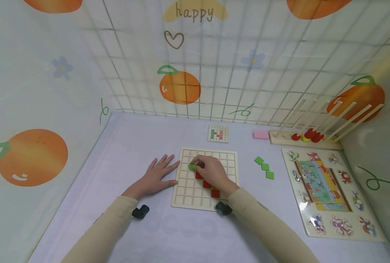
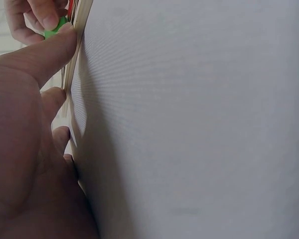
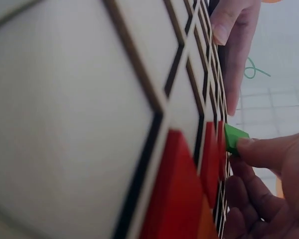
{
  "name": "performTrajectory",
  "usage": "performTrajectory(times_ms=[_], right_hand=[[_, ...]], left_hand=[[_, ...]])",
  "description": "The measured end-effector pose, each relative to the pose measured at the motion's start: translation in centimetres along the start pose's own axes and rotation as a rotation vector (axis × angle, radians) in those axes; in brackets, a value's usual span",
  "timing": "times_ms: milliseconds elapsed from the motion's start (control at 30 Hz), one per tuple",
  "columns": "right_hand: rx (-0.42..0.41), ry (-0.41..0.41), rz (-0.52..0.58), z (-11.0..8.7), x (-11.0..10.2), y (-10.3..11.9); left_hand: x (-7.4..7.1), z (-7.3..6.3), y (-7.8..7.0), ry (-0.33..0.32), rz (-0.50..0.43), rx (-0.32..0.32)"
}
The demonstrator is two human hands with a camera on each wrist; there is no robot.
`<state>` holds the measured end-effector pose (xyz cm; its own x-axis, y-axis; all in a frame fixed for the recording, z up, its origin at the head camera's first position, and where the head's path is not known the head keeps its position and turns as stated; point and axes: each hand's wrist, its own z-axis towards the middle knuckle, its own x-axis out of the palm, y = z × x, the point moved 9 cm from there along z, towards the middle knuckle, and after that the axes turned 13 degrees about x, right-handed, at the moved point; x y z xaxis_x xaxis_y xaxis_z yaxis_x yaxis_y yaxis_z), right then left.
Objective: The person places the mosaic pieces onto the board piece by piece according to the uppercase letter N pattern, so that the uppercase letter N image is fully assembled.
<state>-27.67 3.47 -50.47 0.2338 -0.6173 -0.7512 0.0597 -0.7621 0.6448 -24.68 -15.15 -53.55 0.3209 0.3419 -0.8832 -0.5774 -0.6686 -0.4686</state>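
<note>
My right hand [image 1: 213, 171] pinches a green square tile [image 1: 192, 167] between thumb and fingers, over the upper left part of a wooden grid board [image 1: 189, 191]. In the right wrist view this green tile [image 3: 235, 138] is tilted at the far end of a row of red tiles [image 3: 177, 191]. Those red tiles [image 1: 215, 193] run diagonally across the board, partly hidden by my right hand. With fingers spread, my left hand [image 1: 155, 177] lies flat on the table, its thumb and index finger at the board's left edge.
Three loose green tiles [image 1: 265, 167] lie right of the board. Behind it is a small pattern card [image 1: 218, 133]. A pink block [image 1: 260, 135], a rack of wooden pegs with beads [image 1: 305, 140] and a sea-animal puzzle board [image 1: 333, 197] stand at the right.
</note>
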Motion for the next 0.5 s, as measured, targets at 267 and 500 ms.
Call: performTrajectory(times_ms=[267, 500], right_hand=[[-0.052, -0.041, -0.04, 0.1, 0.1, 0.9], [-0.072, -0.067, -0.099, 0.2, 0.1, 1.3]], left_hand=[[-0.1, 0.0, -0.2, 0.004, 0.009, -0.005], [-0.4, 0.0, -0.6, -0.012, 0.007, 0.007]])
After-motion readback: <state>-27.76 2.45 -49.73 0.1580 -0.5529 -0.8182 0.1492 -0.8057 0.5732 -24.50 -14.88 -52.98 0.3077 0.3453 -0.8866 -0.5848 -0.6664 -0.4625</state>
